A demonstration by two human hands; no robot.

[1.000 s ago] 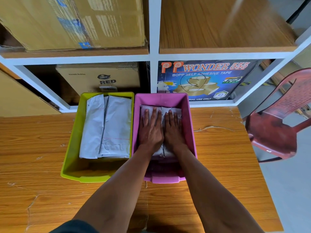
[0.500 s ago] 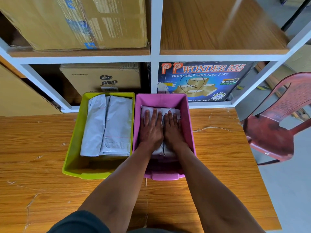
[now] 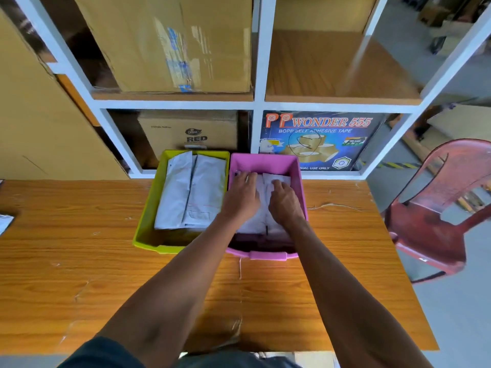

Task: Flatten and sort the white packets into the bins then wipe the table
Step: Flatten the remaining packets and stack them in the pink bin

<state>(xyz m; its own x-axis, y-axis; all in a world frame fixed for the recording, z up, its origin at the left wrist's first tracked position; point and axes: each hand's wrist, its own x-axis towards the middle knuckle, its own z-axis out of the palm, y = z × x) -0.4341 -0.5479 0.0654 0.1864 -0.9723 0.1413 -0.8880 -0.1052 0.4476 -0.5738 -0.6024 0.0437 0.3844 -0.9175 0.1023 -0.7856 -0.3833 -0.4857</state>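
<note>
A pink bin (image 3: 267, 254) and a yellow-green bin (image 3: 144, 224) stand side by side at the back of the wooden table (image 3: 106, 274). Flat white packets (image 3: 194, 192) fill the yellow-green bin in two stacks. Both my hands are inside the pink bin, on top of more white packets (image 3: 261, 200). My left hand (image 3: 240, 197) presses on the left stack, its fingers reaching the far edge. On the right stack lies my right hand (image 3: 285, 203) with its fingers slightly bent, fingertips down on the packet. A strip of white packet shows between the two hands.
A white shelf unit stands right behind the bins, holding a blue tape carton (image 3: 318, 139) and a brown cardboard box (image 3: 191, 131). A red plastic chair (image 3: 435, 221) sits off the table's right end. A white item (image 3: 4, 223) lies at the table's left edge.
My hands lay flat side by side on the packets; now they have drawn slightly apart, and the right hand's fingers have bent. The view has tilted up a little.
</note>
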